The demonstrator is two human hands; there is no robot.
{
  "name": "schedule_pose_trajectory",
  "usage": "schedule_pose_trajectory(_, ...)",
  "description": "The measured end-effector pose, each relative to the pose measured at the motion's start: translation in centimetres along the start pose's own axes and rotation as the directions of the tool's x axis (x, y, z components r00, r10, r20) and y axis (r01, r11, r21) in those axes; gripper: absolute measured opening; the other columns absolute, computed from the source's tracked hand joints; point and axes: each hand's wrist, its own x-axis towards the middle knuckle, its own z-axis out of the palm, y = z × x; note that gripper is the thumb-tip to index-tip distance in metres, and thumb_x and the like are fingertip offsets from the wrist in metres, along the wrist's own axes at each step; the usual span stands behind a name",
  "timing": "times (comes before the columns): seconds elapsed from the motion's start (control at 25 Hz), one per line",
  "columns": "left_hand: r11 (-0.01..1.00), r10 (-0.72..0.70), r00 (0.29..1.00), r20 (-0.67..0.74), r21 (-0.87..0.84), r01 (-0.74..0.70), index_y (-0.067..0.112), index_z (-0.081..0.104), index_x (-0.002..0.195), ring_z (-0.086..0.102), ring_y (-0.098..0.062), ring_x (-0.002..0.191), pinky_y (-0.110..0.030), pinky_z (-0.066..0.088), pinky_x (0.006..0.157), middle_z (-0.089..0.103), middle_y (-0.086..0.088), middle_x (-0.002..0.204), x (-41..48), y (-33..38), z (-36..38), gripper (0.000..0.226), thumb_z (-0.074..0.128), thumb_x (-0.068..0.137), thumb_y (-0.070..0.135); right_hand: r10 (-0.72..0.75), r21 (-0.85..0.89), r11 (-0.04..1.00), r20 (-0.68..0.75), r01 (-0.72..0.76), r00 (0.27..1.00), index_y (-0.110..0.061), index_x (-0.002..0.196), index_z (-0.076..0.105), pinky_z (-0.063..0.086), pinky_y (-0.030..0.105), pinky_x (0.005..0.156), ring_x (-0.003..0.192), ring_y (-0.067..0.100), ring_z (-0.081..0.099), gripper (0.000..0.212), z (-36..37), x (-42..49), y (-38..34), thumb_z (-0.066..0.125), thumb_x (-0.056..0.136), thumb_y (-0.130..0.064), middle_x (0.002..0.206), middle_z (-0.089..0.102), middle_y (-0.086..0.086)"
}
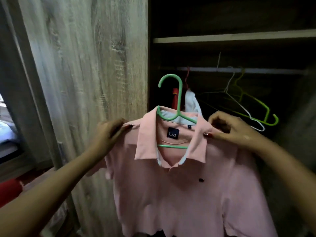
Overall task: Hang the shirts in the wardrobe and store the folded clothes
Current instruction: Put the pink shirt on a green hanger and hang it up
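A pink polo shirt hangs on a green plastic hanger, held up in front of the open wardrobe. My left hand pinches the shirt's left shoulder. My right hand pinches the right shoulder beside the collar. The hanger's hook points up and left, below the level of the wardrobe rail and apart from it. A dark label sits inside the collar.
On the rail hang a white garment with a red item beside it, a white wire hanger and a lime-green hanger. A shelf runs above. The wooden wardrobe door stands at the left.
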Motion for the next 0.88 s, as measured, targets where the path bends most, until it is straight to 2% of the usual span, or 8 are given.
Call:
schedule_pose_trajectory(0.04,0.999,0.011,1.0,-0.003,-0.038,-0.012,0.014,0.067,0.089,0.059,-0.005,0.071,-0.01,0.037,0.059,0.065,0.009,0.074,0.4,0.9,1.2,0.036,0.042,0.091,0.039,0.055,0.115,0.991,0.115,-0.068,0.992,-0.019,0.107,0.059,0.052,0.024,0.08,0.096,0.013,0.065,0.042,-1.3,-1.2,-0.2,0.074,0.073,-0.038,0.103,0.067,0.002)
schedule_pose_trajectory(0.12,0.996,0.048,0.999,-0.002,-0.08,-0.048,0.013,0.068,0.089,0.061,-0.006,0.074,-0.014,0.038,0.06,0.068,0.006,0.075,1.3,2.6,3.8,0.035,0.043,0.092,0.037,0.14,0.147,0.971,0.279,-0.186,0.95,-0.017,0.115,0.062,0.052,0.021,0.085,0.105,0.01,0.065,0.041,-3.4,-3.5,-1.0,0.07,0.076,-0.027,0.113,0.068,0.001)
schedule_pose_trajectory(0.28,0.956,0.116,0.992,0.056,-0.276,-0.096,0.013,0.065,0.087,0.061,-0.006,0.07,-0.019,0.043,0.063,0.069,0.003,0.076,4.8,6.5,9.6,0.031,0.045,0.092,0.036,0.217,0.148,0.96,0.14,-0.237,0.966,-0.024,0.101,0.072,0.052,0.015,0.078,0.093,0.005,0.067,0.025,-7.4,-8.1,-1.9,0.07,0.077,-0.032,0.106,0.073,-0.001)
schedule_pose_trajectory(0.44,0.93,0.201,0.96,0.196,-0.346,-0.124,0.016,0.066,0.097,0.062,-0.005,0.082,-0.025,0.047,0.074,0.071,0.002,0.091,7.6,10.1,15.0,0.034,0.041,0.094,0.038,0.315,0.088,0.944,0.048,-0.319,0.948,-0.013,0.099,0.072,0.054,0.02,0.077,0.093,0.015,0.068,0.026,-10.8,-11.4,-2.0,0.067,0.08,-0.031,0.104,0.072,0.008)
schedule_pose_trajectory(0.52,0.929,0.296,0.924,0.244,-0.299,-0.219,0.014,0.063,0.114,0.058,-0.009,0.107,-0.025,0.043,0.094,0.067,-0.001,0.116,9.7,11.1,17.9,0.042,0.033,0.096,0.038,0.381,0.045,0.923,0.011,-0.381,0.925,-0.013,0.099,0.072,0.054,0.019,0.074,0.092,0.014,0.068,0.025,-12.2,-12.7,-2.3,0.062,0.079,-0.024,0.1,0.073,0.003)
schedule_pose_trajectory(0.6,0.939,0.342,0.887,0.309,-0.135,-0.315,0.013,0.059,0.124,0.048,-0.021,0.128,-0.036,0.037,0.107,0.058,-0.006,0.133,11.7,11.0,19.9,0.046,0.03,0.097,0.036,0.412,0.001,0.911,-0.025,-0.412,0.911,-0.014,0.094,0.072,0.053,0.018,0.07,0.086,0.012,0.068,0.019,-13.0,-13.1,-2.6,0.062,0.08,-0.022,0.095,0.074,0.001)
schedule_pose_trajectory(0.76,0.891,0.29,0.872,0.396,0.22,-0.396,0.015,0.058,0.125,0.037,-0.029,0.138,-0.048,0.039,0.102,0.052,-0.006,0.14,13.4,10.2,21.4,0.035,0.046,0.094,0.027,0.435,-0.018,0.896,-0.154,-0.443,0.887,-0.013,0.089,0.072,0.051,0.018,0.066,0.079,0.011,0.066,0.011,-14.4,-13.1,-2.4,0.064,0.082,-0.017,0.088,0.073,0.006)
schedule_pose_trajectory(0.88,0.835,0.323,0.866,0.381,0.315,-0.451,0.012,0.063,0.112,0.054,-0.029,0.123,-0.04,0.051,0.086,0.065,-0.008,0.119,12.4,9.1,21.1,0.033,0.05,0.086,0.026,0.412,-0.04,0.903,-0.206,-0.428,0.887,-0.009,0.089,0.071,0.049,0.016,0.065,0.074,0.006,0.064,0.01,-14.3,-10.8,-1.4,0.065,0.082,-0.013,0.086,0.073,0.009)
